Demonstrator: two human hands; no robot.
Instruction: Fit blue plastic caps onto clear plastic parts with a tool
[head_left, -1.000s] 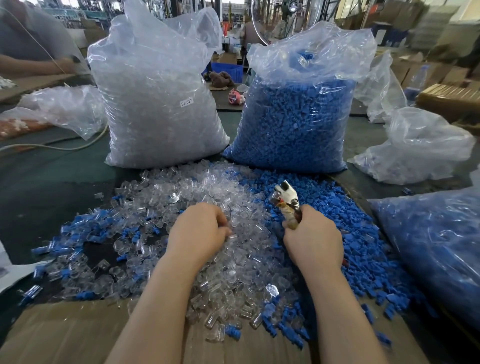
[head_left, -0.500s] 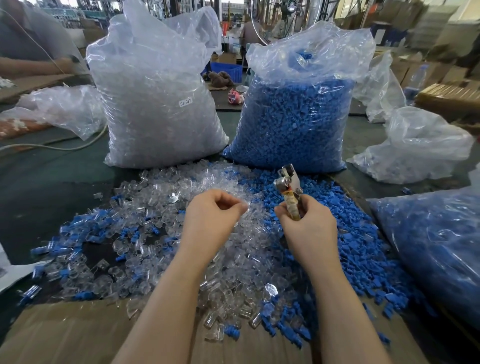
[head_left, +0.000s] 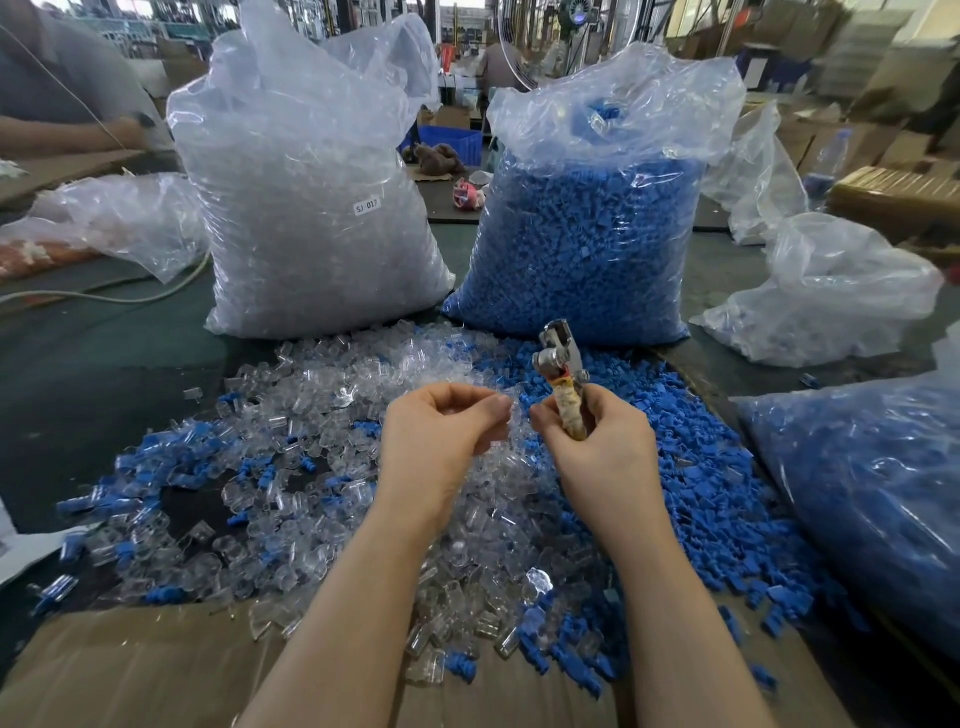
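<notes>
A: What is held, and by which hand?

B: The tool is gripped in the right hand — the fingers are curled round its taped handle, and its metal head is pointed up and away. The left hand is raised just beside it, its fingertips pinched together. A clear part appears to be pinched there, though against the pile of the same plastic behind it this cannot be told for certain.

A: Which step is judged to be in hand?

B: A piece is being brought to the tool. No blue cap can be seen between the two hands, so the fitting itself is taken as not yet done.

A: Where are the task's things?

B: The loose clear parts are heaped on the table under and left of the hands; the loose blue caps are spread to the right, touching that heap. Behind them two full bags are stood — the bag of clear parts on the left, the bag of blue caps on the right.

A: What is called for next?

B: Probably the pinched piece must be seated squarely at the tool's head and a cap lined up, before the handle is squeezed.
</notes>
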